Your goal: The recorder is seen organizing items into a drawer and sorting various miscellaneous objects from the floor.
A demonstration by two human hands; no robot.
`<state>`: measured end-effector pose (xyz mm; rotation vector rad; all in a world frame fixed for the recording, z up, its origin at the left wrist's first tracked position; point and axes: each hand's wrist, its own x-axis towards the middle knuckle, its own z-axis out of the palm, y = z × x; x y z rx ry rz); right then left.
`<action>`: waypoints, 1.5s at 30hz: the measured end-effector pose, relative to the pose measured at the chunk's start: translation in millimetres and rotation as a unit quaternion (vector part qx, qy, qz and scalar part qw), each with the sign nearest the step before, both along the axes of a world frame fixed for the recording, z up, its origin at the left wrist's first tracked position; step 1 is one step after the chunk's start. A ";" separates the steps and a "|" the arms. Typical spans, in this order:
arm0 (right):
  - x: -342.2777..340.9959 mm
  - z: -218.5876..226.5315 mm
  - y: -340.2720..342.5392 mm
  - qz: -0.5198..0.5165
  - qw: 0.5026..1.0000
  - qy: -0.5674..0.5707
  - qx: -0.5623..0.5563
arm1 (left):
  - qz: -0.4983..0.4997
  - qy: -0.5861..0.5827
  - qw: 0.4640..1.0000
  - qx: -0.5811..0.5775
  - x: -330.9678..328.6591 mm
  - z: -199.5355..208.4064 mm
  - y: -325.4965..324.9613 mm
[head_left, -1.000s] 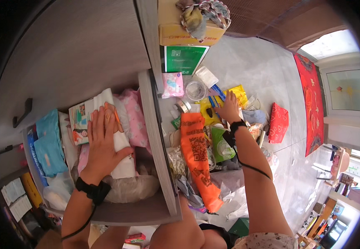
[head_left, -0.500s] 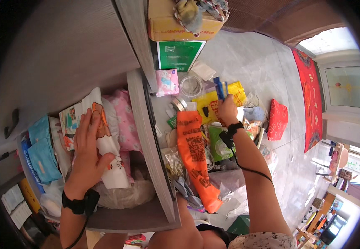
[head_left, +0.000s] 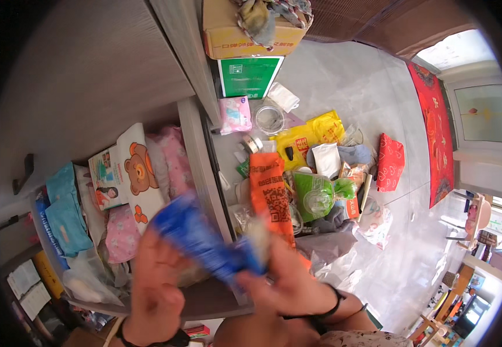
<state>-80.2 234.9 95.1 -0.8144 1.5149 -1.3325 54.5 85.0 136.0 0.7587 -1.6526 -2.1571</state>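
At the drawer (head_left: 196, 139), the blue packet (head_left: 192, 234) is extending from your right hand (head_left: 291, 283), which is grasping its lower end; your left hand (head_left: 158, 283) is blurring beside its upper end, grip indeterminable.
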 end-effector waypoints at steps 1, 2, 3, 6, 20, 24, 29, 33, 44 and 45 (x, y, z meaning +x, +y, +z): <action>5.4 8.2 -14.3 -0.008 0.996 0.076 -0.053 | -0.009 0.000 1.000 0.006 -5.5 -4.2 2.2; 14.1 4.7 -21.7 -0.017 0.996 0.077 -0.046 | -0.013 -0.028 0.996 0.080 -10.3 -8.1 3.3; 25.2 3.5 -29.2 -0.030 0.993 0.115 -0.026 | -0.011 -0.061 0.987 0.148 -10.5 -7.7 3.9; 28.1 3.0 -37.8 -0.015 0.988 0.151 -0.002 | 0.056 -0.054 0.988 0.131 -6.7 -13.4 7.3; -13.6 -63.1 -13.8 -0.177 0.961 0.208 0.041 | 0.104 -0.241 0.963 -0.067 -0.9 -30.9 -21.6; -20.8 -192.7 13.0 -0.205 0.857 0.429 0.199 | -0.006 -0.254 0.943 -0.215 -16.7 -66.6 -21.4; 7.4 -248.7 45.9 -0.119 0.844 0.395 0.343 | -0.058 -0.260 0.916 -0.299 -32.8 -78.9 -7.3; -18.1 -247.0 73.8 -0.239 0.906 0.282 0.208 | -0.101 -0.235 0.915 -0.313 -32.9 -78.6 -6.3; -74.5 -162.3 174.1 -0.330 0.815 0.353 0.319 | -0.127 -0.305 0.857 -0.397 -42.7 -93.2 -24.6; -68.5 -155.1 169.0 -0.330 0.818 0.294 0.368 | -0.131 -0.318 0.851 -0.397 -46.0 -91.1 -22.8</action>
